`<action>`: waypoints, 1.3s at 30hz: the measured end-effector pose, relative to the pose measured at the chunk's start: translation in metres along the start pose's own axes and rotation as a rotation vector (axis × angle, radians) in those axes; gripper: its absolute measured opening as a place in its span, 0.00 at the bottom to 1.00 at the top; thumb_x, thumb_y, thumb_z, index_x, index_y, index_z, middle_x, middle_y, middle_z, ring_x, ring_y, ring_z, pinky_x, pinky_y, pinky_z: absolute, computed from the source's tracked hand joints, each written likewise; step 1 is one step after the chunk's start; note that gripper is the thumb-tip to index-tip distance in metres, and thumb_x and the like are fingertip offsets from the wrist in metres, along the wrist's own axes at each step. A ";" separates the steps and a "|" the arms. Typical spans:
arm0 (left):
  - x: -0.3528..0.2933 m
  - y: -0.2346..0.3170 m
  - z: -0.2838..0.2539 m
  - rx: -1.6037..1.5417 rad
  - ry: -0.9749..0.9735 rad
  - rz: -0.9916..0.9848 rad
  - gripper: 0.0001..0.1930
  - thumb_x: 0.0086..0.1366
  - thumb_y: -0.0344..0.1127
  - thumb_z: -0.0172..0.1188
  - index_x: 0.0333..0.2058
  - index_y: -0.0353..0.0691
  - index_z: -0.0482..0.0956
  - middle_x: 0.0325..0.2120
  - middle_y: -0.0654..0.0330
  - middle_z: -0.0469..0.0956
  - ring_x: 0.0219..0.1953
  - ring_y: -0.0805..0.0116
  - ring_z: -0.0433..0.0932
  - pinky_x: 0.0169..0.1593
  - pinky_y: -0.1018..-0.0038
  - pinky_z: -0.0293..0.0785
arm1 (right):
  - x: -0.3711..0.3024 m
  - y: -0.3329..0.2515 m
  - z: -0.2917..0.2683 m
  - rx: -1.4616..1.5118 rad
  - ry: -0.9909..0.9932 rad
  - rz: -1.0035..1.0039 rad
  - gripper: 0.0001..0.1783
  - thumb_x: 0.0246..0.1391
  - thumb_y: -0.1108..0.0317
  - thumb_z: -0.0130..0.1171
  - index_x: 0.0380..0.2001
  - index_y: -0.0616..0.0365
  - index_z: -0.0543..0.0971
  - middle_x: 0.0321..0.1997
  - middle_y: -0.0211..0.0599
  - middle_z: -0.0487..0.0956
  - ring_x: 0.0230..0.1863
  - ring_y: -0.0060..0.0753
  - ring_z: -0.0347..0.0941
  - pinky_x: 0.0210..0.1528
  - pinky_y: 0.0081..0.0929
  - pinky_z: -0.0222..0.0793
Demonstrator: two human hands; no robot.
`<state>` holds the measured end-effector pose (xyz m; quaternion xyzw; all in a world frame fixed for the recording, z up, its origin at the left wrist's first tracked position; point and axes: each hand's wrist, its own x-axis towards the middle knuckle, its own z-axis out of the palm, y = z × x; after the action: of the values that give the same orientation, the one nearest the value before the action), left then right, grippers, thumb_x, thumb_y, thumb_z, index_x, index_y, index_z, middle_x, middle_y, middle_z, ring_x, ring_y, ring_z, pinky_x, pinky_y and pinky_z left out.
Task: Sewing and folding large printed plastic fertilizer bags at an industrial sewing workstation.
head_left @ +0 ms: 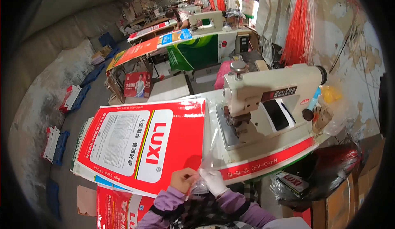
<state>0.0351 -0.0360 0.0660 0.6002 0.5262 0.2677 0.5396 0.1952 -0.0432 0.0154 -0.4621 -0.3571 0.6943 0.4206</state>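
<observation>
Close in front of me, my left hand (pixel 183 181) is bare, its fingers pinched at the near right corner of a red and white printed sack (pixel 187 146). My right hand (pixel 213 183), in a white glove, is closed beside it. Between the two hands hangs thin clear plastic film (pixel 200 186), gripped by both. The fingertips partly hide where the film meets the sack. The sack lies flat on top of a stack of sacks. To its right stands a cream sewing machine (pixel 269 91), its needle area above a metal plate (pixel 231 135).
A dark phone (pixel 276 115) rests on the machine bed. Cardboard boxes (pixel 341 196) and a plastic-wrapped bundle (pixel 296 183) are at lower right. Red strands (pixel 296 31) hang on the wall. Blue crates (pixel 61 146) line the left floor. Farther off, another person (pixel 183 19) bends over a table.
</observation>
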 end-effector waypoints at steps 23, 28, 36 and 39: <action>-0.028 -0.030 -0.007 0.778 0.012 -0.071 0.28 0.54 0.38 0.61 0.54 0.39 0.66 0.49 0.45 0.70 0.51 0.46 0.70 0.55 0.61 0.66 | -0.013 0.020 0.026 -0.056 -0.122 -0.295 0.06 0.50 0.74 0.61 0.28 0.61 0.73 0.26 0.27 0.74 0.30 0.15 0.68 0.34 0.17 0.64; -0.015 -0.091 -0.005 0.355 0.391 0.210 0.33 0.55 0.43 0.60 0.57 0.36 0.63 0.55 0.40 0.63 0.59 0.45 0.61 0.63 0.60 0.54 | -0.034 0.009 0.040 -0.159 -0.227 -0.424 0.05 0.51 0.74 0.60 0.28 0.62 0.74 0.28 0.27 0.74 0.29 0.14 0.67 0.33 0.17 0.64; -0.059 -0.019 -0.012 1.092 0.143 -0.143 0.12 0.59 0.41 0.55 0.30 0.38 0.80 0.19 0.49 0.76 0.22 0.50 0.77 0.28 0.58 0.72 | -0.031 0.013 0.032 -0.602 -0.117 -0.795 0.05 0.45 0.76 0.61 0.23 0.60 0.74 0.33 0.37 0.74 0.37 0.31 0.71 0.39 0.26 0.66; -0.058 -0.020 -0.014 0.596 0.430 0.046 0.14 0.62 0.39 0.57 0.23 0.35 0.77 0.11 0.48 0.68 0.13 0.58 0.71 0.19 0.68 0.63 | -0.046 0.020 0.023 -0.439 -0.267 -0.661 0.05 0.44 0.77 0.59 0.24 0.62 0.71 0.40 0.41 0.72 0.42 0.41 0.70 0.44 0.30 0.66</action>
<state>-0.0017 -0.0865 0.0658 0.6728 0.6688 0.2347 0.2118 0.1786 -0.0958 0.0207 -0.3074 -0.6768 0.4833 0.4624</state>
